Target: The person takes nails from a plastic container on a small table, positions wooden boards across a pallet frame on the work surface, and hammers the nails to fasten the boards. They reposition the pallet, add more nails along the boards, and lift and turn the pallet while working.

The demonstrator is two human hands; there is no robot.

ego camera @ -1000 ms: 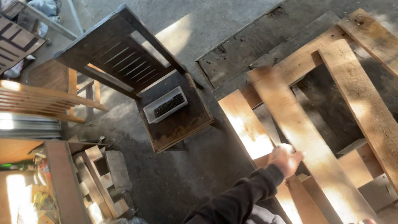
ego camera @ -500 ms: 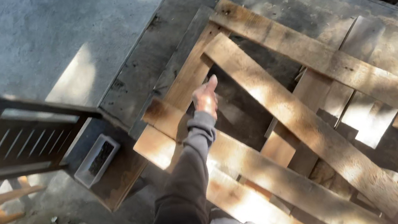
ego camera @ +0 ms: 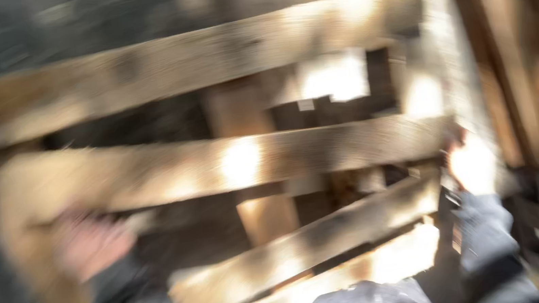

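Whole view's swung since a second ago, and the wooden pallet (ego camera: 230,163) now fills it, tipped up close in front of me. My left hand (ego camera: 92,245) sits at its left edge, right hand (ego camera: 471,164) at the right edge; too blurry to tell whether the fingers are clamped.

The pallet (ego camera: 243,161) is bare, unfinished wood, rough-sawn and matt with weathered grey-brown slats, and both sleeves (ego camera: 486,241) look like soft dark matt cloth, though it's all pretty blurry.
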